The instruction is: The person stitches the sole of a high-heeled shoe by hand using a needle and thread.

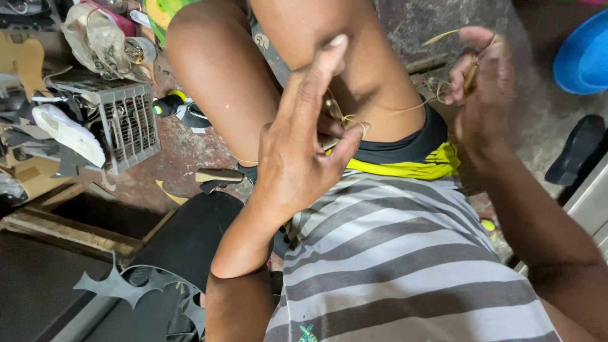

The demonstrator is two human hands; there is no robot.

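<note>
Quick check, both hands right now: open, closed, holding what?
Left hand: fingers pinched shut on the yellowish thread near the knee.
Right hand: closed on the thread's other end and a small tool, kind unclear.

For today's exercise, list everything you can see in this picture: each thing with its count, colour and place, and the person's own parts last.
thread: one, tan, stretched between both hands
basket: one, grey, slotted, upper left floor
white sole piece: one, white, left of basket
black sheet: one, black, lower left
basin: one, blue, upper right corner
sandal: one, black, right floor
striped shirt: one, grey and white, bottom centre
left hand: one, centre, pinching the thread
right hand: one, upper right, pulling the thread
</note>
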